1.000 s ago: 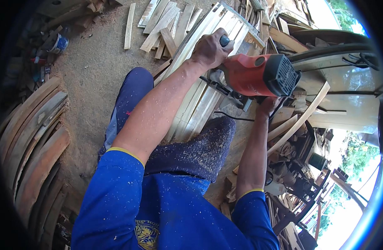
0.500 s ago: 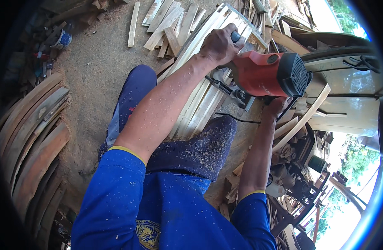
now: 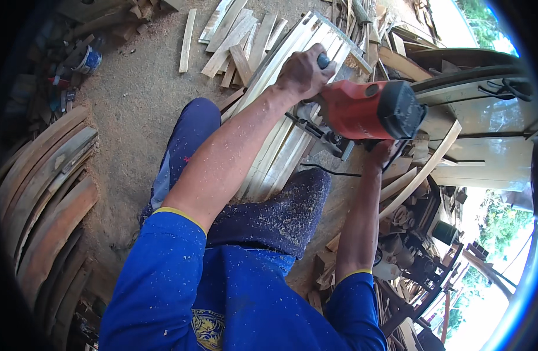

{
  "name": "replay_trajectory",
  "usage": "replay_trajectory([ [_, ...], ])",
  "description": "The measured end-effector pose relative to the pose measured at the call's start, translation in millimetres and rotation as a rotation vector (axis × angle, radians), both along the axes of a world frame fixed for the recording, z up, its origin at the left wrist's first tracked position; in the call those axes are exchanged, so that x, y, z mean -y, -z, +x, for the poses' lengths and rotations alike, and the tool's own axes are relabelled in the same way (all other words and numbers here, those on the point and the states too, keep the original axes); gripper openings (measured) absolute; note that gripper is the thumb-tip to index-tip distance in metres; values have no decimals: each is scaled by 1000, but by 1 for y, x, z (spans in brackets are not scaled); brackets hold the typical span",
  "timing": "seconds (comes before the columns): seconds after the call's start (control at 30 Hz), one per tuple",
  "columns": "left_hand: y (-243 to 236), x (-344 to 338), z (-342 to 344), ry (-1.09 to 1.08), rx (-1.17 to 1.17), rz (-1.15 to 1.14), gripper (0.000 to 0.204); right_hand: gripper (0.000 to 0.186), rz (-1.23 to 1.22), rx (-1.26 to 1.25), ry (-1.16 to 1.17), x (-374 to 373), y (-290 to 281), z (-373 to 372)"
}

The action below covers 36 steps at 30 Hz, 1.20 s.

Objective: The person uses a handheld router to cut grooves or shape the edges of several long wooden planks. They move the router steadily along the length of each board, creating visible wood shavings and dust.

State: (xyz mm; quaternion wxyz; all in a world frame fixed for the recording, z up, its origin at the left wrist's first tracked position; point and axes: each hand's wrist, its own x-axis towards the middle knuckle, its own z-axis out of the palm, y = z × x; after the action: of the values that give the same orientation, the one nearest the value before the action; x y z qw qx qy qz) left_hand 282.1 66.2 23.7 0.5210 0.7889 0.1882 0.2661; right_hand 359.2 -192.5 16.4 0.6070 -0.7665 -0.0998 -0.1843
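A red and black electric planer (image 3: 354, 110) is tilted over a bench of long pale wooden strips (image 3: 279, 137) lying side by side. My left hand (image 3: 304, 73) is closed around the dark round knob (image 3: 323, 60) at its front. Behind and below the motor housing, my right hand (image 3: 384, 153) grips the rear handle, its fingers partly hidden by the tool. A metal guide fence (image 3: 333, 143) sticks out from the planer's near side. The black power cord (image 3: 332, 171) runs low beside my knee.
Curved planks (image 3: 52, 193) are stacked at the left. Loose offcuts (image 3: 228, 44) lie on the sawdust-covered ground beyond the strips. At the right are a pale panel (image 3: 485, 158), a long thin slat (image 3: 427, 169) and piled scrap wood. Shavings cover my trousers (image 3: 281, 210).
The planer has shifted slightly left and its motor end has turned a little. Both hands have kept their hold and moved with it. The whole view has dropped slightly.
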Motion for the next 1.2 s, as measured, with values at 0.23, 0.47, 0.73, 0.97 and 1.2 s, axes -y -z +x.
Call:
replay_trajectory([
  [0.23,-12,4,-2,19,13,11,35,47,4,-90,-34,14,-7,-3],
  [0.47,-1,5,-1,-1,-6,70,35,50,77,-140,-53,14,0,-9],
  [0.73,17,6,-4,5,15,5,32,50,148,24,-57,20,33,6],
  [0.97,-17,4,-5,39,-36,6,36,44,34,-33,14,13,-10,-3],
  [1.2,-16,5,-5,34,-34,18,37,47,-21,-65,-37,13,-13,-7],
])
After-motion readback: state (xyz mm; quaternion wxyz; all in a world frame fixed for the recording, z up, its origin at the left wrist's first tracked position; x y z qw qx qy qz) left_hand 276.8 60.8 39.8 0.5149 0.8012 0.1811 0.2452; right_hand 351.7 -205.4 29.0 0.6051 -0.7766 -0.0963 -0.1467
